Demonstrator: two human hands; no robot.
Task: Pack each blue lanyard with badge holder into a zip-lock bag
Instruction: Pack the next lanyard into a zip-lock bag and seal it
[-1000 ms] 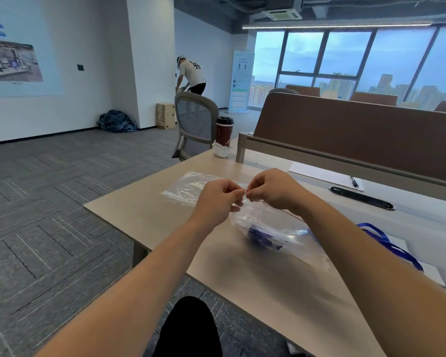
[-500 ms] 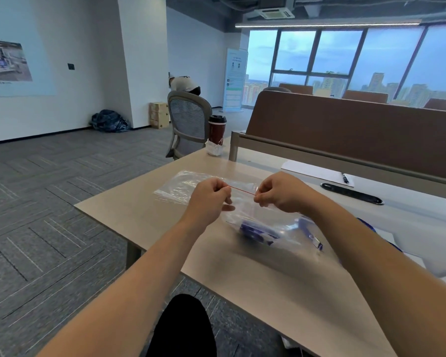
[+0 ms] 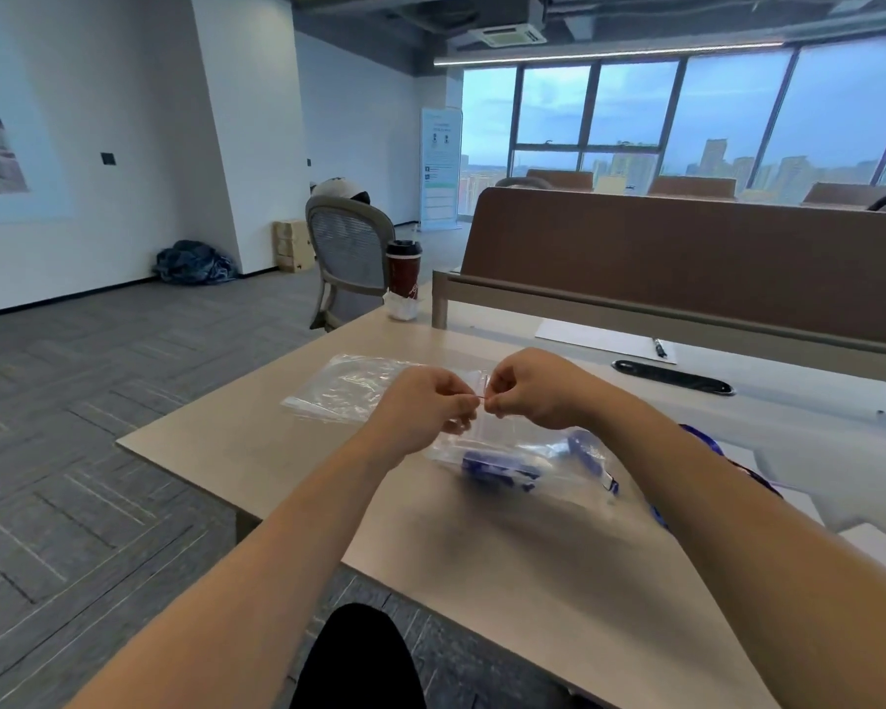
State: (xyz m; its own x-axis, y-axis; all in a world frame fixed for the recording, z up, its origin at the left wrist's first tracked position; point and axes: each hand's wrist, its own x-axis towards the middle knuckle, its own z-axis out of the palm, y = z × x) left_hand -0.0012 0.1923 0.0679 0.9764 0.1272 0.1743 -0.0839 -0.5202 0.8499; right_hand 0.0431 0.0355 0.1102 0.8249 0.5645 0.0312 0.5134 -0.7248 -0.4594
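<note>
Head view, left hand (image 3: 420, 409) and right hand (image 3: 528, 386) fingers pinched closed on zip-lock bag (image 3: 523, 452) top edge, fists nearly touching, bag on table (image 3: 277, 452) containing blue lanyard (image 3: 502, 465), spare bags (image 3: 349, 386) behind.

Head camera looks forward-down, close over table (image 3: 257, 452).

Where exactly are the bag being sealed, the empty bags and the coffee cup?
zip-lock bag (image 3: 543, 442): head view, on its clear front above the blue lanyard.
empty bags (image 3: 349, 386): head view, middle of the flat clear plastic.
coffee cup (image 3: 403, 273): head view, on its dark red side.
</note>
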